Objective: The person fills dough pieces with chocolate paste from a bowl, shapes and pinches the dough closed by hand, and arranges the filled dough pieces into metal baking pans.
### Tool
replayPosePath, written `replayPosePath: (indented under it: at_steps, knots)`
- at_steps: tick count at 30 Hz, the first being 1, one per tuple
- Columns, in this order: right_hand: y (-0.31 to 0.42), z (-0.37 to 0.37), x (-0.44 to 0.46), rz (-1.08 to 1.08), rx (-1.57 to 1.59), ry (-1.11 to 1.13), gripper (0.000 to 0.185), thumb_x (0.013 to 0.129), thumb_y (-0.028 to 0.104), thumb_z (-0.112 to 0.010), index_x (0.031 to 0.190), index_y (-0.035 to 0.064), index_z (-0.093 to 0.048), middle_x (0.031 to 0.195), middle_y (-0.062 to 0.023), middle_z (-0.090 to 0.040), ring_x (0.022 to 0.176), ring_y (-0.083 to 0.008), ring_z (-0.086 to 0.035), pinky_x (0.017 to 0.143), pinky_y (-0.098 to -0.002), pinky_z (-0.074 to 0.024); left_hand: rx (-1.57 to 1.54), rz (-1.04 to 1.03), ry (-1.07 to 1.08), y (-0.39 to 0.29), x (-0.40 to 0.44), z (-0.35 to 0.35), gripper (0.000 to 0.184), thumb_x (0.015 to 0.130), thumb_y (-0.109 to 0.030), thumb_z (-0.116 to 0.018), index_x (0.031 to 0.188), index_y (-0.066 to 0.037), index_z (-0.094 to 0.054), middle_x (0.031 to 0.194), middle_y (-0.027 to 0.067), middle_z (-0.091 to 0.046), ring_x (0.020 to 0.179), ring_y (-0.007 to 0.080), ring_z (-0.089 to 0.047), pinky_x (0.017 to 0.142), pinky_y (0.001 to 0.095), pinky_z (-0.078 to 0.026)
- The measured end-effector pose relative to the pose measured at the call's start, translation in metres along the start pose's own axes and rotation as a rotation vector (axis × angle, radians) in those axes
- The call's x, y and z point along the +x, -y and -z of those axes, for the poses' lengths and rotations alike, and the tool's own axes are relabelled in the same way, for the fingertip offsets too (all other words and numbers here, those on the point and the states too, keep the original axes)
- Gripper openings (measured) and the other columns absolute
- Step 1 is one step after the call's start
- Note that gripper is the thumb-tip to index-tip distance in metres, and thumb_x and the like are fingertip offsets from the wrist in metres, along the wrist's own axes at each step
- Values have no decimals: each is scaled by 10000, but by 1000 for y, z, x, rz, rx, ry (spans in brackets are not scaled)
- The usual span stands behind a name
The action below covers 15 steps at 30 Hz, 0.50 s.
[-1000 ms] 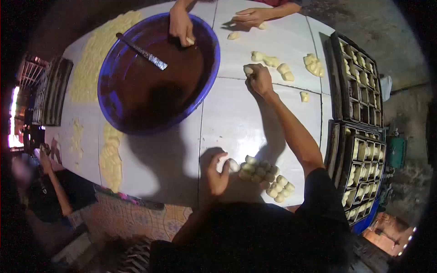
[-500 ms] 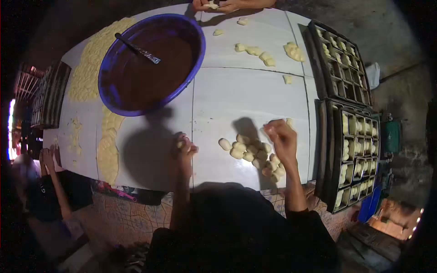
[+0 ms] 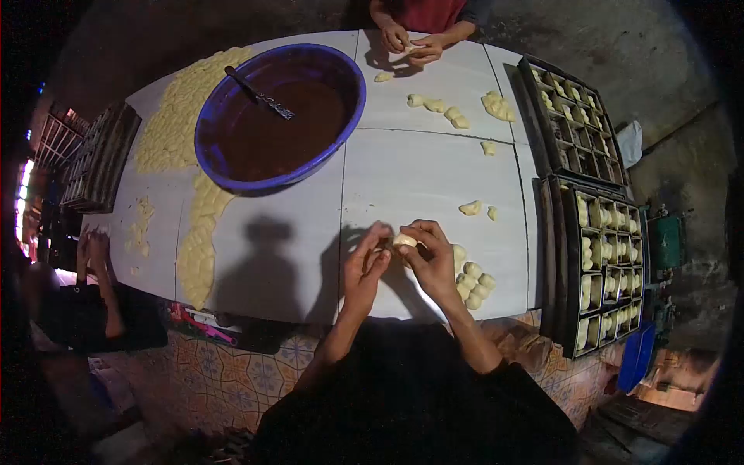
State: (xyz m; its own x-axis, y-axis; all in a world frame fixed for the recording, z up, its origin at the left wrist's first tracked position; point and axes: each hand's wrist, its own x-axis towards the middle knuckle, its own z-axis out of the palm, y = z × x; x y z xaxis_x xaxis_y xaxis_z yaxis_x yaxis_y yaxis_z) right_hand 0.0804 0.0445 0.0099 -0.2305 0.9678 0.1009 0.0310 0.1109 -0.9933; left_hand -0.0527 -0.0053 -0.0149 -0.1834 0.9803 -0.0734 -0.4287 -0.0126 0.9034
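My right hand (image 3: 434, 260) is closed on a pale dough ball (image 3: 404, 241), pinched between thumb and fingers above the white table. Just to its left, my left hand (image 3: 363, 271) is held up with thumb and fingers apart, and I see nothing in it. A cluster of smooth dough balls (image 3: 475, 285) sits to the right of my right wrist, which partly hides it. Two small dough pieces (image 3: 470, 208) lie beyond the cluster.
A blue basin (image 3: 203, 147) of brown filling with a spoon (image 3: 260, 94) stands left of centre. Flattened dough pieces (image 3: 167, 116) cover the left side. Divided metal trays (image 3: 608, 256) with dough line the right edge. Across the table, a co-worker's hands (image 3: 415, 46) hold dough; another person's hands (image 3: 94, 248) are at left.
My right hand has moved left from above the dough cluster and now holds a ball. My left hand has moved right towards it. The view has shifted, showing more of the co-worker opposite.
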Motion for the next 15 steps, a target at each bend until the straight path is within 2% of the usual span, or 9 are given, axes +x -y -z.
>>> replayPosePath:
  at_steps: [1, 2, 5, 8, 9, 11, 12, 13, 15]
  knots:
    - [0, -4, -1, 3, 2, 4, 241, 842, 88, -678, 1061, -12, -655, 1020, -119, -567, 876, -188, -582, 738, -288, -485, 292, -134, 49, 0, 0, 2, 421, 924, -107, -604, 1322, -14, -502, 1224, 107, -547, 1099, 157, -535, 938, 287, -438]
    - [0, -8, -3, 6, -32, -1, 240, 840, 96, -681, 1052, -15, -656, 1022, -114, -561, 834, -188, -575, 730, -281, -475, 222, -159, -22, -6, -2, -7, 258, 874, -42, -651, 1121, 32, -638, 1197, 116, -574, 1064, 144, -557, 868, 255, -465]
    - [-3, -11, -2, 37, -181, 57, 215, 873, 126, -645, 1031, -18, -658, 1044, -114, -528, 828, -193, -541, 728, -279, -447, 343, -108, -200, 5, -6, -3, 226, 846, -34, -686, 1063, 22, -654, 1010, 72, -653, 947, 104, -594, 741, 224, -487]
    - [-3, -10, 12, 44, -5, 60, 316, 940, 278, -545, 996, -13, -653, 1047, -134, -484, 1004, -246, -480, 814, -335, -434, 375, 62, -203, -6, -7, -5, 170, 869, -57, -659, 1030, -4, -671, 988, 56, -666, 953, 114, -603, 767, 239, -494]
    - [0, -14, 9, 114, 32, 143, 402, 932, 380, -545, 1024, -2, -633, 1110, -129, -481, 1048, -267, -475, 877, -373, -428, 373, 61, -210, -1, -4, -1, 170, 869, -57, -659, 1030, -4, -671, 988, 56, -666, 953, 114, -603, 767, 239, -494]
    - [-1, -24, 5, 294, 7, 299, 436, 914, 408, -572, 1102, 16, -600, 1159, -134, -482, 1122, -275, -454, 904, -376, -434, -745, 286, 23, 7, 3, 8, 189, 897, -92, -617, 1066, -16, -660, 1068, 71, -656, 958, 134, -612, 802, 263, -496]
    - [-8, -20, 10, 342, -206, 347, 504, 869, 368, -652, 1219, 27, -530, 1209, -111, -484, 1158, -244, -453, 928, -364, -423, -750, 278, 21, 10, 6, 11, 189, 897, -92, -617, 1066, -16, -660, 1068, 71, -656, 958, 134, -612, 802, 263, -496]
    - [-9, -18, 17, 354, -209, 355, 504, 869, 368, -652, 1219, 27, -530, 1209, -111, -484, 1158, -244, -453, 928, -364, -423, -898, 303, 159, 6, 14, 13, 384, 889, -262, -583, 1170, 0, -569, 1164, 112, -596, 1039, 184, -575, 881, 317, -454]
    - [-12, -15, 18, 4, 313, 440, 671, 824, 388, -702, 1320, 33, -424, 1237, -86, -475, 1168, -204, -447, 949, -360, -407, -1179, 370, 427, -1, 17, 19, 821, 871, -601, -513, 1378, 32, -388, 1357, 194, -476, 1202, 283, -501, 1039, 427, -369]
